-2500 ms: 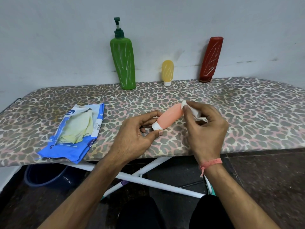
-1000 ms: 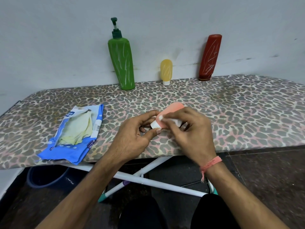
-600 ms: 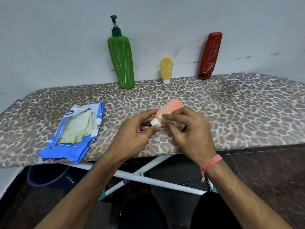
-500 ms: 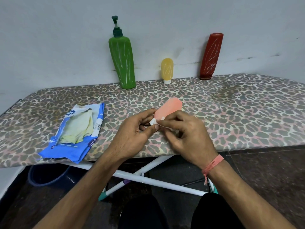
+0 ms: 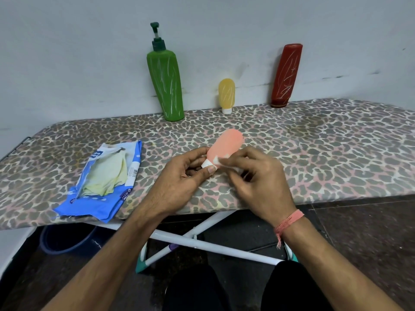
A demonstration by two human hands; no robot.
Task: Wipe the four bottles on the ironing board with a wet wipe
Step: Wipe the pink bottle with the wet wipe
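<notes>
I pinch the white cap of the orange bottle (image 5: 225, 146) in my left hand (image 5: 179, 182), tilting the body toward one o'clock so its side is exposed. My right hand (image 5: 258, 178) pinches the wet wipe (image 5: 219, 160) against it. Four bottles counted: orange, green bottle (image 5: 165, 81), yellow bottle (image 5: 226, 94), red bottle (image 5: 286, 75). One wipe packet (image 5: 101, 182) lies at nine o'clock on the ironing board (image 5: 314, 153).

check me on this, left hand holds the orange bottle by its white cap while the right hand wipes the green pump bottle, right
Not quite. In the head view the right hand presses the wet wipe on the orange bottle, which the left hand holds by its white cap. The green pump bottle stands untouched by the wall.
</notes>
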